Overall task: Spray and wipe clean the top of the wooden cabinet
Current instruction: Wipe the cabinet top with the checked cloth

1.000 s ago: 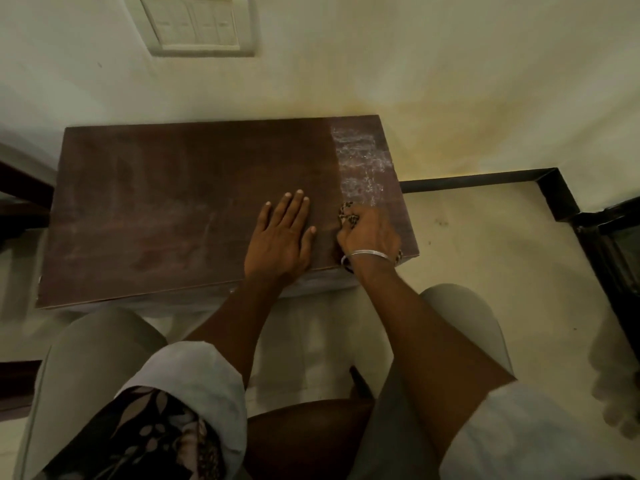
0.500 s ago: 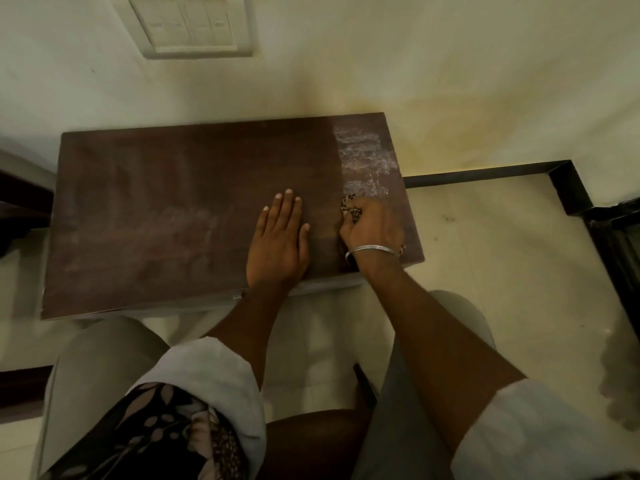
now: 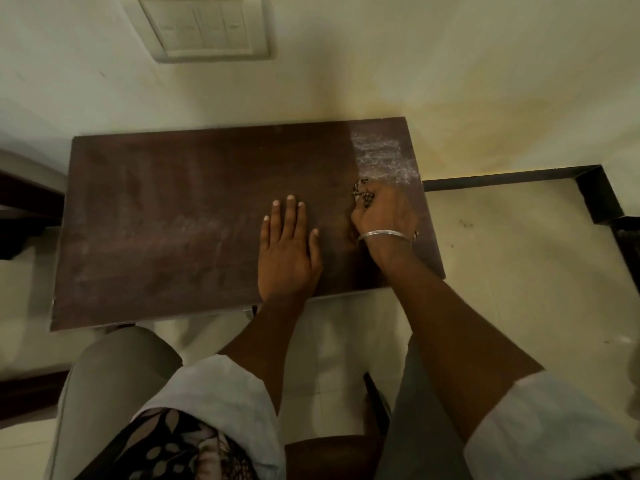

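The dark wooden cabinet top (image 3: pixel 173 220) lies below me against the wall. A whitish foamy patch (image 3: pixel 384 159) covers its far right corner, and faint smears run across the left part. My left hand (image 3: pixel 287 247) lies flat on the wood with fingers straight, near the front edge. Just to its right, my right hand (image 3: pixel 384 216), with a metal bangle at the wrist, grips a dark patterned cloth (image 3: pixel 362 194) pressed on the surface at the foam's near edge. Most of the cloth is hidden under the hand. No spray bottle is in view.
A switch plate (image 3: pixel 204 26) is on the wall above the cabinet. Pale tiled floor (image 3: pixel 519 271) with a dark skirting strip (image 3: pixel 502 178) lies to the right. Dark furniture (image 3: pixel 20 209) stands at the left edge. My knees are just below the cabinet's front edge.
My right hand has pushed the cloth away from me along the right side, toward the foamy patch. My left hand has stayed flat in about the same spot.
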